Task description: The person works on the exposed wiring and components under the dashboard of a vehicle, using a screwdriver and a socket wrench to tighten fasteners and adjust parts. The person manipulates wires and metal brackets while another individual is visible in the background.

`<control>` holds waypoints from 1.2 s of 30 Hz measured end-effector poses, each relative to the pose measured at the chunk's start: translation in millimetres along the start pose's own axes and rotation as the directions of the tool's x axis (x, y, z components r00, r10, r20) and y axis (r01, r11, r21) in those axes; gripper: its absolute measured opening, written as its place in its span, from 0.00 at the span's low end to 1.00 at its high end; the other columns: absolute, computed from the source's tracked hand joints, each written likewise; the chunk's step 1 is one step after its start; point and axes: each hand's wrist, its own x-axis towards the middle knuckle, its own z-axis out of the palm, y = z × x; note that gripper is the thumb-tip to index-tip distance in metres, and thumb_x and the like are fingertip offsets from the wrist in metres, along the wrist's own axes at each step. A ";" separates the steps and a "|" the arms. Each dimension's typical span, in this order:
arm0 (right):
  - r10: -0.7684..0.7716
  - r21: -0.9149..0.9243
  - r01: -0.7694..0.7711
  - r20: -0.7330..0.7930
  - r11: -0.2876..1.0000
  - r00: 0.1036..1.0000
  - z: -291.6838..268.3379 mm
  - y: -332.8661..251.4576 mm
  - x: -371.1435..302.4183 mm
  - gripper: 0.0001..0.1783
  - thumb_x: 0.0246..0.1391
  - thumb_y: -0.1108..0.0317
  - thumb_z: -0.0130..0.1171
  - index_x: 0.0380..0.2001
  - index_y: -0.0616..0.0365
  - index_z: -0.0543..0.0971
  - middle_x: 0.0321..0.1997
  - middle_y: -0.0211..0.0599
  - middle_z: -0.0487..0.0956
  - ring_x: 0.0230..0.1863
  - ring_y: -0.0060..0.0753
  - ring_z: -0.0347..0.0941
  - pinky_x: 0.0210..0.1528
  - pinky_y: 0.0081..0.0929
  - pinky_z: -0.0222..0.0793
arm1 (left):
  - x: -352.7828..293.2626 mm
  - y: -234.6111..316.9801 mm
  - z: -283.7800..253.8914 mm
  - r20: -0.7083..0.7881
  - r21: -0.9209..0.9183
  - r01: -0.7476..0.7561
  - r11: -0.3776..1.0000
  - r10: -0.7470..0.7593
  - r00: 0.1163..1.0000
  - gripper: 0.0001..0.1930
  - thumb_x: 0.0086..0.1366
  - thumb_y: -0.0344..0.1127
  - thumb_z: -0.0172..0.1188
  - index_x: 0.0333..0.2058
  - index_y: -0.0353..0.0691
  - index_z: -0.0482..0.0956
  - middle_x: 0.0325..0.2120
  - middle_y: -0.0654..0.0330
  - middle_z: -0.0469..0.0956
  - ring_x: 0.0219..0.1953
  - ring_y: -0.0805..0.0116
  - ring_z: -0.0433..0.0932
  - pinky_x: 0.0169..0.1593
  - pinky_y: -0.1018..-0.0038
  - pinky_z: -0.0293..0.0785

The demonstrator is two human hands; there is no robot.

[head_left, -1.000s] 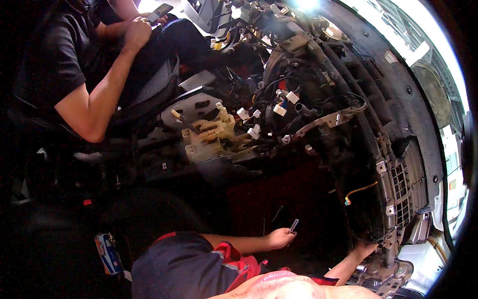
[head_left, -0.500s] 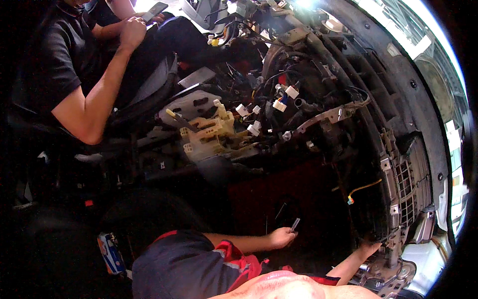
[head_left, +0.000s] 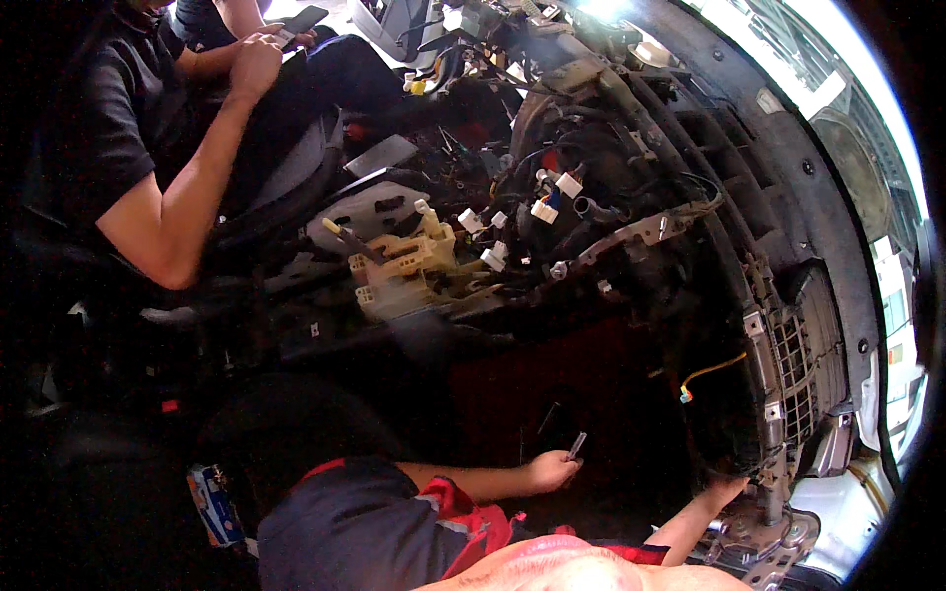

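Observation:
My left hand (head_left: 550, 472) is closed around a short silver metal tool (head_left: 577, 445), which points up and away from the fingers; its exact kind is too small to make out. Beneath it is the dark car floor, with a thin rod-like item (head_left: 549, 418) a little beyond. My right hand (head_left: 725, 491) reaches to the lower end of the bare metal dash frame (head_left: 774, 412), by a bracket (head_left: 764, 537). Its fingertips disappear into shadow there, so any grip is hidden. A yellow wire with a small connector (head_left: 687, 393) hangs farther up.
Past the floor stands a cream plastic bracket (head_left: 419, 258) among loose wiring and white connectors (head_left: 568, 185). At the upper left, another person (head_left: 187, 217) holds a phone (head_left: 304, 20). A blue and white box (head_left: 216, 505) lies at lower left. A black grille (head_left: 791, 353) borders the right.
The whole view has shifted slightly, so most things appear a little farther left. Both hands keep nearly the same places, and the silver tool is still in my left hand.

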 end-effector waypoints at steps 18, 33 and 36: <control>-0.042 -0.009 0.042 0.021 0.999 0.999 12.9 -28.4 -9.7 0.28 0.54 0.63 0.55 0.56 0.66 0.66 0.55 0.44 0.71 0.50 0.43 0.67 0.55 0.39 0.63 | -8.3 7.1 0.8 -0.029 0.028 -0.005 1.000 0.006 1.000 0.13 0.65 0.43 0.52 0.28 0.40 0.73 0.19 0.67 0.69 0.21 0.74 0.67 0.25 0.73 0.63; -0.011 -0.124 0.003 -0.069 0.992 0.998 4.5 -4.9 3.5 0.29 0.43 0.72 0.63 0.52 0.67 0.69 0.53 0.45 0.74 0.48 0.43 0.70 0.54 0.35 0.65 | -7.1 8.1 2.0 -0.059 0.115 0.010 0.993 -0.003 0.998 0.14 0.65 0.45 0.52 0.29 0.42 0.74 0.17 0.67 0.68 0.19 0.75 0.66 0.23 0.73 0.62; 0.060 0.083 -0.057 -0.025 0.995 0.998 4.7 -1.8 6.8 0.26 0.45 0.71 0.61 0.50 0.67 0.71 0.52 0.45 0.74 0.48 0.44 0.71 0.53 0.37 0.66 | -16.5 18.6 -0.1 -0.054 0.157 0.006 0.988 0.002 0.999 0.14 0.66 0.46 0.51 0.28 0.41 0.73 0.17 0.67 0.68 0.20 0.75 0.66 0.24 0.72 0.63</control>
